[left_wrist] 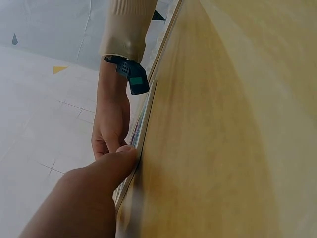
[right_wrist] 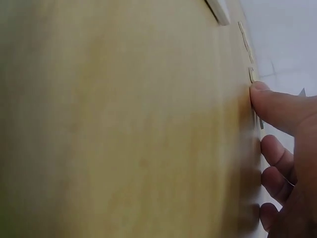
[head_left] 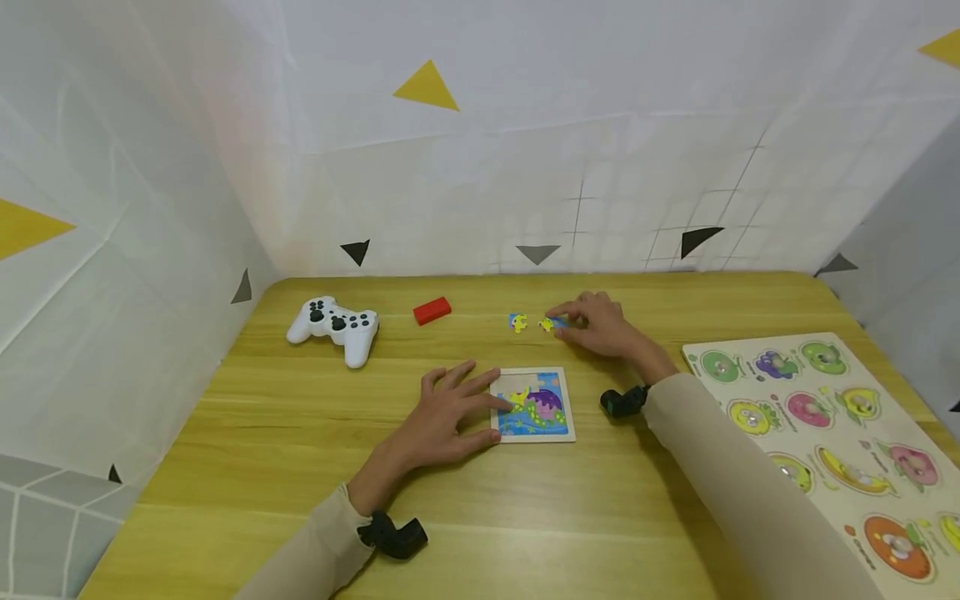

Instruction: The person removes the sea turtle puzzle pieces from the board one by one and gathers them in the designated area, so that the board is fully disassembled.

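A small square jigsaw puzzle in a pale frame [head_left: 569,408] lies on the table, with a purple and green picture on blue, partly filled in. My left hand [head_left: 442,421] rests at its left side, fingers spread, thumb by the frame's lower left edge and index finger over the picture. Beyond the frame, my right hand [head_left: 600,325] pinches a yellow and blue puzzle piece [head_left: 547,324] between thumb and index finger, at the tabletop. Just left of it lies another puzzle piece [head_left: 518,322]. In the right wrist view, the thumb [right_wrist: 265,101] covers part of the piece.
A white game controller [head_left: 336,327] sits at the back left, with a red block [head_left: 432,311] to its right. On the right lies a large fruit peg board [head_left: 810,442]. White patterned cloth [head_left: 480,192] hangs behind the wooden table [head_left: 480,517].
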A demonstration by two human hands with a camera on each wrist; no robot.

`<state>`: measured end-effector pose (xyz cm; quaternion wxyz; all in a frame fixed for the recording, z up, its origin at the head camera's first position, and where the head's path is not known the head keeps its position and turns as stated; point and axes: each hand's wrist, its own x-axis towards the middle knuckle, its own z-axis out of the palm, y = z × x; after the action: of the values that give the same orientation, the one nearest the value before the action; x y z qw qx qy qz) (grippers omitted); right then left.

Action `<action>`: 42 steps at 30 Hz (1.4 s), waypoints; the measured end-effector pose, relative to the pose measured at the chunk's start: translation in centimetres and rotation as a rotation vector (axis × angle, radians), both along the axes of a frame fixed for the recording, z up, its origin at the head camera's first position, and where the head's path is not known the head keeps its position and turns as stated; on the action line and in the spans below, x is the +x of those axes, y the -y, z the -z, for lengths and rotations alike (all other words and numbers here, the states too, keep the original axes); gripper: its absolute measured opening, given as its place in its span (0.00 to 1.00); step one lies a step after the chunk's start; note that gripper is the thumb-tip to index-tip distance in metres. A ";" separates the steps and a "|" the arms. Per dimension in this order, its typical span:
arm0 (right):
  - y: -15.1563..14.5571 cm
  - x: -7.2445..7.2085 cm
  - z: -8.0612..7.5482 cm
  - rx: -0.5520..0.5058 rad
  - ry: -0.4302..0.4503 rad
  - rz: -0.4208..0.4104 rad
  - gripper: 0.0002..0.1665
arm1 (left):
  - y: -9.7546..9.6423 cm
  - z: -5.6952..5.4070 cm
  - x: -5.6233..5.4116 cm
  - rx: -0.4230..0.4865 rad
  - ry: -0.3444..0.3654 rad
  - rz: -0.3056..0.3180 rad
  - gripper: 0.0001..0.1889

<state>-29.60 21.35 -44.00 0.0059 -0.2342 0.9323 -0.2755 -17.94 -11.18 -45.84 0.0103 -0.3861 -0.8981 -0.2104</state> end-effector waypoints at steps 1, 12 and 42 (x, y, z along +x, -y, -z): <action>0.1 -0.1 -0.1 0.009 0.002 0.005 0.21 | 0.0 0.0 0.0 0.001 0.000 0.001 0.19; 0.3 -0.7 -0.2 0.040 0.036 0.040 0.21 | 0.0 -0.2 0.0 0.009 0.012 0.001 0.19; 1.1 -0.9 0.0 0.008 0.065 0.116 0.24 | -0.1 -0.1 0.0 0.012 0.014 0.000 0.19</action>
<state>-30.46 20.28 -44.01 0.0212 -0.1706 0.9447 -0.2792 -17.90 -11.10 -45.73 0.0064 -0.3844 -0.8969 -0.2184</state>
